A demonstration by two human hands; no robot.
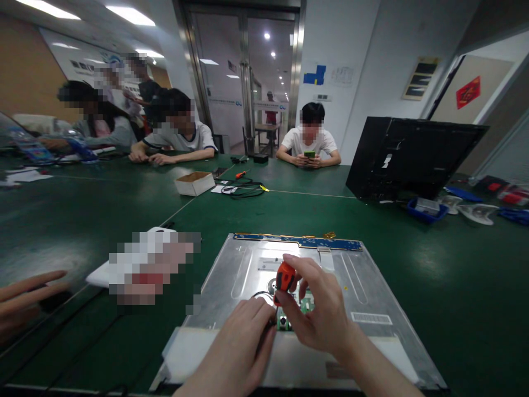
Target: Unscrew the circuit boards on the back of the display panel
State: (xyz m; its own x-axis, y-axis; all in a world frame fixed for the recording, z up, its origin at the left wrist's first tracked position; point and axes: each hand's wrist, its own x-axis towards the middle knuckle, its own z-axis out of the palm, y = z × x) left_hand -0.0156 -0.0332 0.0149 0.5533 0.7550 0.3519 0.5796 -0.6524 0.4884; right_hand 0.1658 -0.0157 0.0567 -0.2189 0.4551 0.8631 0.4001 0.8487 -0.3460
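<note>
My right hand [320, 303] grips an orange and black screwdriver [285, 277], held nearly upright with its shaft pointing down. Below it lies a small green circuit board [306, 303] on a flat silver metal panel [355, 286]. My left hand [243, 336] rests beside the board with its fingers closed together near the screwdriver's tip; what it pinches, if anything, is hidden. Dark wires run by its fingertips. Along the panel's far edge sits a blue circuit strip [297, 241].
A black monitor [417, 157] stands at the back right, near a blue tray [426, 209]. Further back are an open box [195, 183] and black cables [243, 189]. Another person's hand [31, 298] is at the left edge. Several people sit or stand beyond.
</note>
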